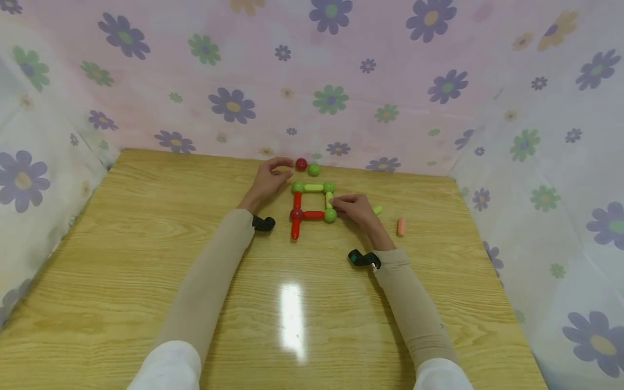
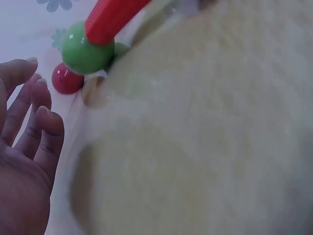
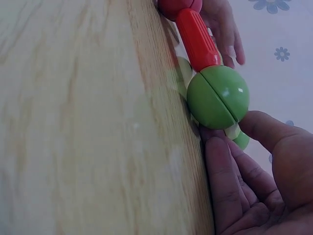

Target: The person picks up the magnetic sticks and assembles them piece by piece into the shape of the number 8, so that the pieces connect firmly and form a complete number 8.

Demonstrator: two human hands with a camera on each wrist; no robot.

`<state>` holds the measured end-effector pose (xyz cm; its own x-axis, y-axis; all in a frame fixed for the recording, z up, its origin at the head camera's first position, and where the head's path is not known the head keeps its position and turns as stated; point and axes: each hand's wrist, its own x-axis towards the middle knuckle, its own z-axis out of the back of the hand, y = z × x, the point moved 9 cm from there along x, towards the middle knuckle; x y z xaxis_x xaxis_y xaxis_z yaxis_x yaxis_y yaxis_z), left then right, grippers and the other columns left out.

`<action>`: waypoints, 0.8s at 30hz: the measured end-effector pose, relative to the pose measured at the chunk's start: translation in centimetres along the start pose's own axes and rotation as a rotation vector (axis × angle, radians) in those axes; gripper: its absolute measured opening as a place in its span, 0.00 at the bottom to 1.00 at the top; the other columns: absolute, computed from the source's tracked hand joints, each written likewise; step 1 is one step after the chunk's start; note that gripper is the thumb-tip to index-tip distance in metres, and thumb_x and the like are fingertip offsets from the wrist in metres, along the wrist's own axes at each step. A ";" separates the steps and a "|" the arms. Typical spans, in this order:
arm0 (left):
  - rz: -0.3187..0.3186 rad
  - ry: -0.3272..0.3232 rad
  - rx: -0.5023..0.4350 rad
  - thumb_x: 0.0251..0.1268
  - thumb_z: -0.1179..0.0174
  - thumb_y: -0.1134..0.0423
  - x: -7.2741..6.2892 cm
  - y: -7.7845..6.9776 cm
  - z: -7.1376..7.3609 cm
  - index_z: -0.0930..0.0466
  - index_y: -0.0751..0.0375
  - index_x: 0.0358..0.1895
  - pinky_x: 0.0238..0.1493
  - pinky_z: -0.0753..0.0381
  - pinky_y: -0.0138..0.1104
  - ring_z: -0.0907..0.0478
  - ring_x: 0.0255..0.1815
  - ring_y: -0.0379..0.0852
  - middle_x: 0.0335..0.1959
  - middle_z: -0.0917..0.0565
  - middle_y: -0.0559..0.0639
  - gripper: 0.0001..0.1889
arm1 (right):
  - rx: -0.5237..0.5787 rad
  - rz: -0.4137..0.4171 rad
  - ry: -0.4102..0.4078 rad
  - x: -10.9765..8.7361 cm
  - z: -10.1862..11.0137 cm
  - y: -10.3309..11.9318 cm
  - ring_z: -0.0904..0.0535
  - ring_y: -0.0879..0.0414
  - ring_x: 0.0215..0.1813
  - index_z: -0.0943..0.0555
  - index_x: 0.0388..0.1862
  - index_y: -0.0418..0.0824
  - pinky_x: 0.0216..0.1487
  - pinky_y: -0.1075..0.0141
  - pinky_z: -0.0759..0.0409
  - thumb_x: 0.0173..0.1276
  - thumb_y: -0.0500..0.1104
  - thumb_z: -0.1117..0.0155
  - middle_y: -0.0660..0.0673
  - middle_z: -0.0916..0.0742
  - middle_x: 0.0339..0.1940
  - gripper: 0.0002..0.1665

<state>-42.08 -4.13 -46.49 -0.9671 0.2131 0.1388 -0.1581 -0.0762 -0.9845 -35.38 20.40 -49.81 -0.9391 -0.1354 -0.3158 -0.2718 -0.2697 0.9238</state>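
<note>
A square of toy rods and balls lies on the table. Green balls mark three corners, among them the near right green ball; a dark red ball forms the near left one. Red rods run along the left and near sides, and another red rod sticks out toward me. My right hand pinches the yellow-green rod on the right side, between thumb and fingers. Beyond the square, my left hand has loosely bent fingers beside a loose red ball, apparently holding nothing.
A loose green ball sits next to the red one near the table's back edge. Right of my right hand lie a yellow-green rod, partly hidden, and an orange rod. Flowered cloth walls the wooden table.
</note>
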 end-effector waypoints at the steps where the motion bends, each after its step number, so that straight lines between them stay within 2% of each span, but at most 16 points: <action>1: 0.008 0.004 0.008 0.74 0.39 0.66 0.2 -0.2 -0.2 0.22 0.67 0.63 0.41 0.19 0.31 0.17 0.49 0.59 0.61 0.19 0.60 0.18 | -0.004 0.003 0.001 0.0 0.0 0.0 0.13 0.63 0.43 0.18 0.61 0.30 0.51 0.66 0.15 0.72 0.48 0.31 0.35 0.15 0.58 0.27; 5: 0.012 0.049 0.012 0.75 0.40 0.66 1.4 -1.1 -1.2 0.22 0.66 0.64 0.50 0.18 0.44 0.19 0.53 0.66 0.65 0.22 0.58 0.18 | -0.017 0.013 -0.003 0.0 0.1 0.1 0.13 0.62 0.44 0.18 0.60 0.29 0.51 0.66 0.15 0.72 0.47 0.31 0.34 0.15 0.58 0.26; 8: 0.020 0.077 0.015 0.77 0.43 0.68 2.0 -1.7 -1.8 0.23 0.66 0.65 0.56 0.19 0.50 0.19 0.54 0.67 0.67 0.25 0.57 0.17 | 0.002 0.007 -0.008 -0.1 0.1 0.0 0.13 0.62 0.43 0.17 0.59 0.30 0.50 0.66 0.14 0.72 0.46 0.31 0.34 0.15 0.57 0.25; 11: 0.066 0.095 0.020 0.78 0.45 0.70 2.3 -1.7 -2.2 0.22 0.65 0.65 0.59 0.20 0.49 0.19 0.56 0.62 0.68 0.28 0.55 0.17 | 0.011 0.004 -0.005 -0.1 0.0 0.0 0.13 0.63 0.43 0.17 0.59 0.30 0.50 0.67 0.15 0.72 0.46 0.31 0.35 0.14 0.56 0.25; 14: 0.133 0.128 0.018 0.79 0.47 0.70 2.4 -1.3 -2.7 0.23 0.63 0.67 0.58 0.21 0.44 0.22 0.61 0.57 0.70 0.29 0.55 0.18 | -0.002 0.009 -0.005 -0.1 0.0 0.1 0.13 0.64 0.42 0.18 0.60 0.29 0.48 0.68 0.14 0.73 0.47 0.32 0.37 0.13 0.55 0.25; 17: 0.159 0.155 0.057 0.78 0.48 0.71 2.6 -0.6 -3.1 0.24 0.65 0.68 0.57 0.23 0.42 0.26 0.65 0.55 0.71 0.29 0.56 0.19 | -0.009 0.006 -0.007 -0.2 0.0 0.1 0.13 0.64 0.41 0.18 0.60 0.29 0.48 0.68 0.14 0.73 0.47 0.31 0.37 0.13 0.54 0.26; 21: 0.091 0.155 0.198 0.75 0.44 0.73 2.9 0.0 -2.9 0.22 0.70 0.64 0.66 0.25 0.41 0.26 0.67 0.56 0.66 0.25 0.61 0.17 | -0.012 0.001 -0.007 -0.3 -0.1 0.2 0.13 0.65 0.40 0.18 0.59 0.29 0.48 0.68 0.14 0.72 0.48 0.31 0.37 0.13 0.54 0.26; 24: 0.037 0.125 0.240 0.73 0.42 0.74 2.9 0.2 -2.4 0.21 0.74 0.61 0.66 0.24 0.41 0.24 0.64 0.59 0.62 0.23 0.65 0.17 | -0.015 0.000 -0.006 -0.3 -0.1 0.3 0.13 0.65 0.40 0.17 0.59 0.29 0.48 0.68 0.14 0.72 0.48 0.31 0.35 0.14 0.56 0.27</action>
<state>-44.44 -1.14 -46.52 -0.9432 0.3237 0.0743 -0.1804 -0.3116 -0.9329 -35.13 20.27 -49.43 -0.9403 -0.1297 -0.3147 -0.2688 -0.2843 0.9203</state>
